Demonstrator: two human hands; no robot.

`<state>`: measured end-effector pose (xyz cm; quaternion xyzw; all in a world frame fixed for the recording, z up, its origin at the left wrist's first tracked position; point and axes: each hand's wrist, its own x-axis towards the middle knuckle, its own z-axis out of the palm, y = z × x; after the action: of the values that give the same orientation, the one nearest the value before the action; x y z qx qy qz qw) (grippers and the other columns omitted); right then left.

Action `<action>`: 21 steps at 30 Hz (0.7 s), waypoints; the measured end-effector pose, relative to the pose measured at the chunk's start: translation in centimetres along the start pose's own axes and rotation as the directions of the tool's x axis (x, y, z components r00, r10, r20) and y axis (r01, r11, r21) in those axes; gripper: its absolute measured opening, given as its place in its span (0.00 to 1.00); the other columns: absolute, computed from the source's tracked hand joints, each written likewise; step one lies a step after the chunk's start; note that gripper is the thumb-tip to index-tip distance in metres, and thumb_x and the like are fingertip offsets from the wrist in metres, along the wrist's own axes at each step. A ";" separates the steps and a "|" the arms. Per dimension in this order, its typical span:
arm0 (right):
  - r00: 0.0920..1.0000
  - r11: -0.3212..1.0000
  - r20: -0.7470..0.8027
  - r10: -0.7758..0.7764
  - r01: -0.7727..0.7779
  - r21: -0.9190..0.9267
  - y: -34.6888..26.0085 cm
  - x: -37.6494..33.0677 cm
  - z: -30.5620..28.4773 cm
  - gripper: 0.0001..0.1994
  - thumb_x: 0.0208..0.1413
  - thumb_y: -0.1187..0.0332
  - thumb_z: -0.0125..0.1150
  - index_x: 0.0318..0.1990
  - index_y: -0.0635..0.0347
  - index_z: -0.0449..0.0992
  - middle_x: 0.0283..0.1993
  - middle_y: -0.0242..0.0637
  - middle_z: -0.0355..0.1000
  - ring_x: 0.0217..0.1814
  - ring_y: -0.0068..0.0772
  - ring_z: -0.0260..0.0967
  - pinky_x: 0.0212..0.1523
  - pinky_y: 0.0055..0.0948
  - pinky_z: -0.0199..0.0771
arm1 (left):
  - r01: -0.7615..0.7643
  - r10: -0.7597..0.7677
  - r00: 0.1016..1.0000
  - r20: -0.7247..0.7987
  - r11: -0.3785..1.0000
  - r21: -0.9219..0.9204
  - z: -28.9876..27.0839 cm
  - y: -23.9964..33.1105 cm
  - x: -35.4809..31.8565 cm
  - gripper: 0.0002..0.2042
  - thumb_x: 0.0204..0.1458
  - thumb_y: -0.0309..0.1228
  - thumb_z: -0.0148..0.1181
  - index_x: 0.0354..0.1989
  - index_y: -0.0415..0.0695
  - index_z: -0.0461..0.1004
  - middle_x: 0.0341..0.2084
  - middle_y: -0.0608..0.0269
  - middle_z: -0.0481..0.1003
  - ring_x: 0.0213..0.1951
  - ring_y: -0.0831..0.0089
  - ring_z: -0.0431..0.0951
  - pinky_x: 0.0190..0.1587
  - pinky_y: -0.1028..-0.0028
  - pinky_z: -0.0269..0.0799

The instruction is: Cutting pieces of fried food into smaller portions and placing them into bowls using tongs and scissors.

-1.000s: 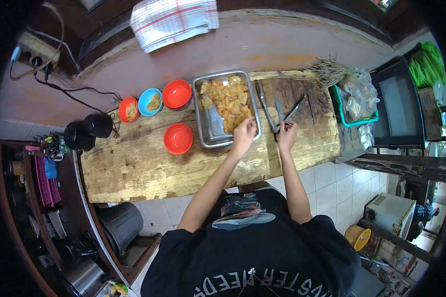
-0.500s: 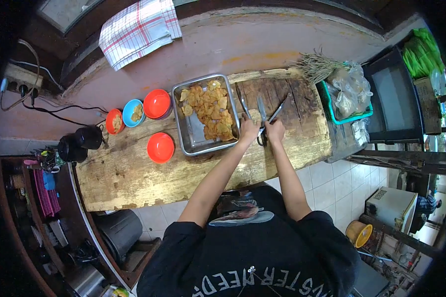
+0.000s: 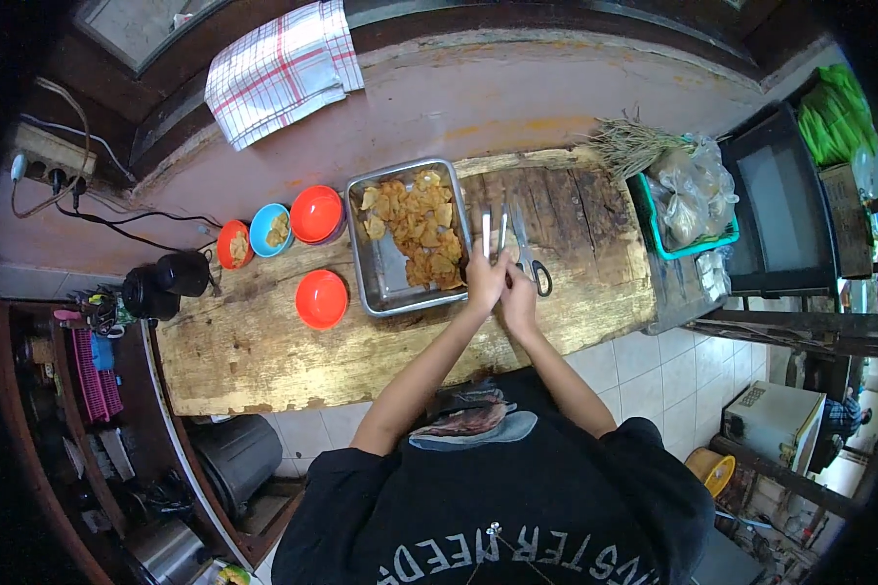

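Observation:
Both hands are close together over the wooden table, right of the metal tray [image 3: 366, 278] of brown fried chips [image 3: 415, 219]. My left hand [image 3: 484, 281] is closed around a slim, bright metal utensil [image 3: 486, 234] that points away from me. Beside it, my right hand [image 3: 520, 300] is closed at the base of a second slim metal utensil [image 3: 502, 232]. Whether the two utensils are joined is hidden by my fingers. A pair of scissors [image 3: 521, 234] with black handles lies just right of them, blades pointing away, its handle next to my right fingers.
On the left stand an orange bowl [image 3: 322, 299], stacked orange bowls [image 3: 316, 214], a blue bowl [image 3: 260, 232] and a small orange bowl [image 3: 226, 252]. A green basket [image 3: 665, 249] with plastic bags sits at the table's right end. Cables [image 3: 146, 226] run along the left wall.
My hands have come together, the right one moving left and nearer to me. The two utensils, spread apart before, are now side by side. The scissors now lie to their right.

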<state>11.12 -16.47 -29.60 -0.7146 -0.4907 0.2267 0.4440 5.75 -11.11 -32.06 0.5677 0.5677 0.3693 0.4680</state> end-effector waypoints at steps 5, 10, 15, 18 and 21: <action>0.996 1.000 0.093 -0.005 0.006 -0.012 -1.0 -1.4 0.0 0.17 0.37 0.80 0.53 0.40 0.64 0.68 0.21 0.43 0.63 0.20 0.34 0.63 0.22 0.27 0.62 | 0.107 -0.112 0.990 0.084 0.992 0.061 -2.1 -0.7 -1.0 0.13 0.45 0.33 0.49 0.36 0.40 0.60 0.21 0.58 0.68 0.23 0.71 0.68 0.27 0.73 0.64; 0.962 0.997 0.269 -0.041 0.021 0.078 -1.3 -2.4 -0.1 0.16 0.38 0.78 0.54 0.40 0.65 0.68 0.23 0.43 0.65 0.19 0.31 0.64 0.23 0.26 0.65 | 0.161 -0.160 0.979 0.129 0.987 0.005 -4.7 -1.1 -2.3 0.11 0.48 0.33 0.44 0.36 0.38 0.59 0.20 0.57 0.68 0.22 0.68 0.69 0.26 0.70 0.64; 0.942 0.993 0.313 -0.122 0.114 0.044 -1.4 -1.3 -1.0 0.12 0.43 0.70 0.53 0.37 0.63 0.71 0.26 0.44 0.69 0.19 0.31 0.67 0.23 0.23 0.66 | 0.195 -0.192 0.981 0.034 0.972 -0.130 -7.5 -1.6 -3.7 0.13 0.53 0.34 0.37 0.41 0.39 0.54 0.20 0.61 0.68 0.16 0.77 0.68 0.17 0.78 0.63; 0.993 0.886 0.094 0.071 -0.020 -0.463 -0.2 -0.2 -2.0 0.15 0.43 0.64 0.54 0.39 0.62 0.68 0.40 0.46 0.63 0.42 0.40 0.60 0.36 0.35 0.63 | 0.181 -0.185 0.982 -0.036 0.978 -0.104 -9.8 -2.0 -4.2 0.15 0.53 0.35 0.37 0.44 0.39 0.51 0.21 0.61 0.68 0.14 0.79 0.66 0.13 0.80 0.60; 0.995 0.719 -0.004 0.102 -0.076 -0.691 3.6 1.0 -2.2 0.19 0.42 0.62 0.55 0.41 0.63 0.64 0.47 0.49 0.54 0.53 0.47 0.47 0.42 0.46 0.58 | 0.222 -0.245 0.962 -0.119 0.958 -0.181 -11.7 -4.1 -4.7 0.14 0.52 0.37 0.39 0.42 0.40 0.52 0.19 0.62 0.68 0.13 0.78 0.65 0.13 0.79 0.59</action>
<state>14.99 -16.94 -31.42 -0.8471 -0.5125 0.0614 0.1265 -6.94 -14.79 -32.02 0.4283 0.6297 0.3961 0.5131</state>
